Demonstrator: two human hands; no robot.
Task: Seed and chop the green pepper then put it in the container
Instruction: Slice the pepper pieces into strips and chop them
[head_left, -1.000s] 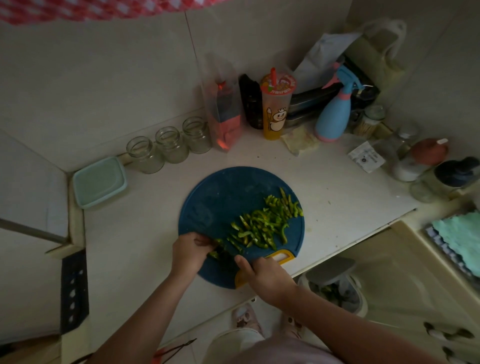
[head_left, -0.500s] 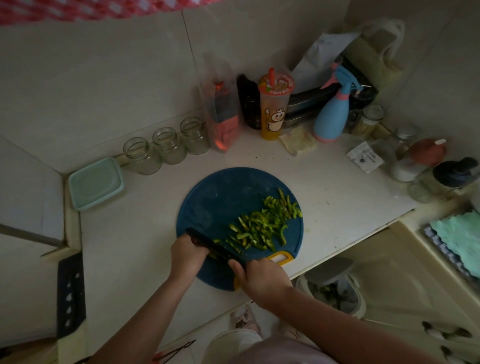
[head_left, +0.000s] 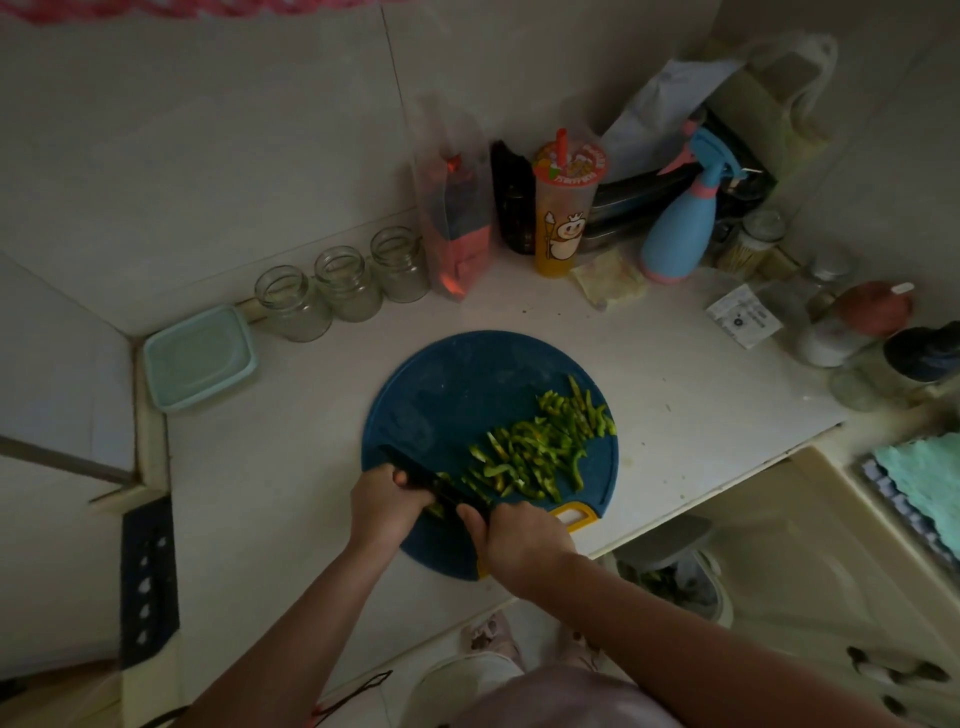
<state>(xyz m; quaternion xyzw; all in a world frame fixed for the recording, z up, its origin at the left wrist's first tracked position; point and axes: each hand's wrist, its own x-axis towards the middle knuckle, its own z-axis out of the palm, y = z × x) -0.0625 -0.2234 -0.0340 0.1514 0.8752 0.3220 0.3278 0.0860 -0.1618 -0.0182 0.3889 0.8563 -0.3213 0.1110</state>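
On the round blue cutting board (head_left: 457, 384), the right hand (head_left: 519, 540) grips the knife (head_left: 415, 475) at the near rim, its dark blade slanting away to the left across the curled fingers of the left hand (head_left: 387, 506), which hold down a last bit of green pepper (head_left: 535, 447). The cut strips lie heaped on the board's right half, reaching almost to its right rim, and the far left part is bare. The board's near rim lies close to the counter (head_left: 675, 415) front edge; bare counter lies to both its sides, with the container (head_left: 200, 356) well off to its far left.
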